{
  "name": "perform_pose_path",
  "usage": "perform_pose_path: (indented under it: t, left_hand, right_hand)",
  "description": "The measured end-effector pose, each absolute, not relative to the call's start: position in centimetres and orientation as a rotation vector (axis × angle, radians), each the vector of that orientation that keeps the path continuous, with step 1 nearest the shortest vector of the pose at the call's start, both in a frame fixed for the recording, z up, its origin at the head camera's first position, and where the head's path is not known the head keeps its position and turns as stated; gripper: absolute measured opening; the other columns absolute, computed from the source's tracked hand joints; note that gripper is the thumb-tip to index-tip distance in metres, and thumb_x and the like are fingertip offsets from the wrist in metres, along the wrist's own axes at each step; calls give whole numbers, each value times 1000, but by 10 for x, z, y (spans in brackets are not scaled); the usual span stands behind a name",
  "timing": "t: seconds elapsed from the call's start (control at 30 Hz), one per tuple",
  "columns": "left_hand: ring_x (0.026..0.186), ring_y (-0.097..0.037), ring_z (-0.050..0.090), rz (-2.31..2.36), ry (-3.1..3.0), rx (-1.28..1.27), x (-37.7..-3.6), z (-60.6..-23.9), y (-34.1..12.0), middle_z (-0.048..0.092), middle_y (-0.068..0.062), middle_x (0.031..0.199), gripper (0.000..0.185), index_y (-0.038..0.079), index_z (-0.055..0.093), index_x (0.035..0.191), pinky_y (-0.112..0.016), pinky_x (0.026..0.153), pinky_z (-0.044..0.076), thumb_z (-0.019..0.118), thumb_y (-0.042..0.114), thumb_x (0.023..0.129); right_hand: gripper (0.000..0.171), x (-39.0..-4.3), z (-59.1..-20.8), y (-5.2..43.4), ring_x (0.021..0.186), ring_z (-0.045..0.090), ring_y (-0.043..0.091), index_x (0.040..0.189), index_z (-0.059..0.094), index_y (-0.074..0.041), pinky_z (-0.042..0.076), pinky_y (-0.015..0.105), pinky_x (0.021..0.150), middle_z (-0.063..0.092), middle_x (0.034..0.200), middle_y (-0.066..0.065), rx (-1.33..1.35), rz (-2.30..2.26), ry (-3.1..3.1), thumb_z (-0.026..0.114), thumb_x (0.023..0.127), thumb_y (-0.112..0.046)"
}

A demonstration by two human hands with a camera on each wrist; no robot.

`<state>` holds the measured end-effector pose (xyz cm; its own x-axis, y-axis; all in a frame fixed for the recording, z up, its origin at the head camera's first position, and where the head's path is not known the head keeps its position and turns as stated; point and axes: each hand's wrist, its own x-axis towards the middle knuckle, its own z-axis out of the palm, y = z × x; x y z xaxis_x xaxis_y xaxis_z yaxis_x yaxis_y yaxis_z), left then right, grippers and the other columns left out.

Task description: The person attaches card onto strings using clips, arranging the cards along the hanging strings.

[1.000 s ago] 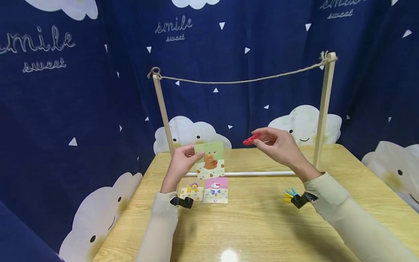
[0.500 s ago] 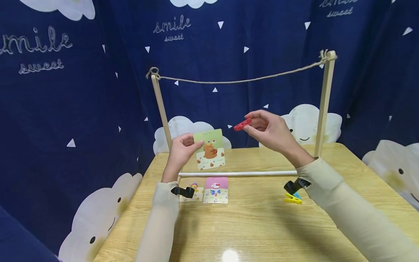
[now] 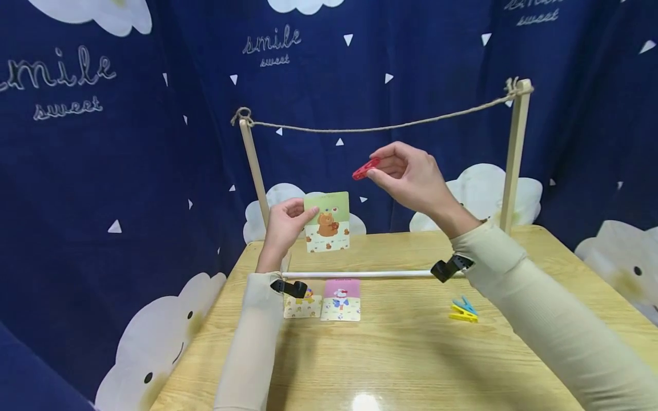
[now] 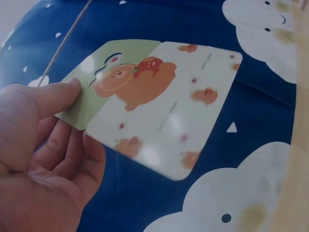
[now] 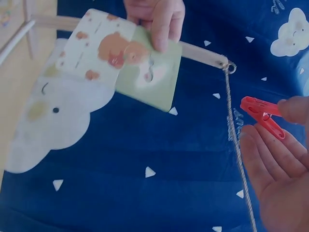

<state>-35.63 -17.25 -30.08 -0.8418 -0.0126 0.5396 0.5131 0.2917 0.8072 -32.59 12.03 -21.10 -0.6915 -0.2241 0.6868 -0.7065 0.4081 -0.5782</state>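
My left hand (image 3: 285, 227) pinches the left edge of a green and white bear card (image 3: 327, 222) between thumb and fingers, holding it upright above the table. To the right and higher, my right hand (image 3: 411, 174) grips a red clothespin (image 3: 366, 169) between thumb and fingers. The clothespin's nose points left, apart from the card. Above both hands a twine line (image 3: 360, 131) sags between two wooden posts. In the right wrist view the red clothespin (image 5: 263, 116) is close to the thumb, and the bear card (image 5: 120, 63) shows beyond.
Two more cards, a yellow one (image 3: 302, 308) partly behind the left wrist camera and a pink one (image 3: 341, 299), lie on the wooden table (image 3: 390, 354). A blue clothespin (image 3: 465, 305) and a yellow clothespin (image 3: 464, 317) lie at right. A white rod (image 3: 370, 274) spans between the posts.
Both hands have risen toward the twine. The right hand with the red clothespin moved up and left, and the bear card was lifted off the area above the other cards.
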Motion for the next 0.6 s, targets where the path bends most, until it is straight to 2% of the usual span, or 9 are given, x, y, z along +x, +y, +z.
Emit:
perform_pose_path:
  t: [0.37, 0.6]
  left_hand:
    - [93, -14, 70, -1615, -2045, -450, -375, -286, -173, 77, -7, 100, 29, 4, 78, 110, -26, 81, 55, 82, 25, 91]
    - [88, -11, 69, -1657, -1929, -409, -389, -274, -177, 77, -3, 94, 30, 4, 78, 108, -25, 76, 53, 84, 27, 90]
  right_hand:
    - [33, -338, -176, 95, 94, 73, 8, 125, 70, -13, 58, 26, 88, 77, 108, -2, 833, 1183, -2102, 78, 95, -26]
    - [35, -354, -152, 79, 95, 73, 12, 127, 69, -10, 58, 28, 90, 77, 109, 2, 814, 1167, -2086, 75, 96, -26]
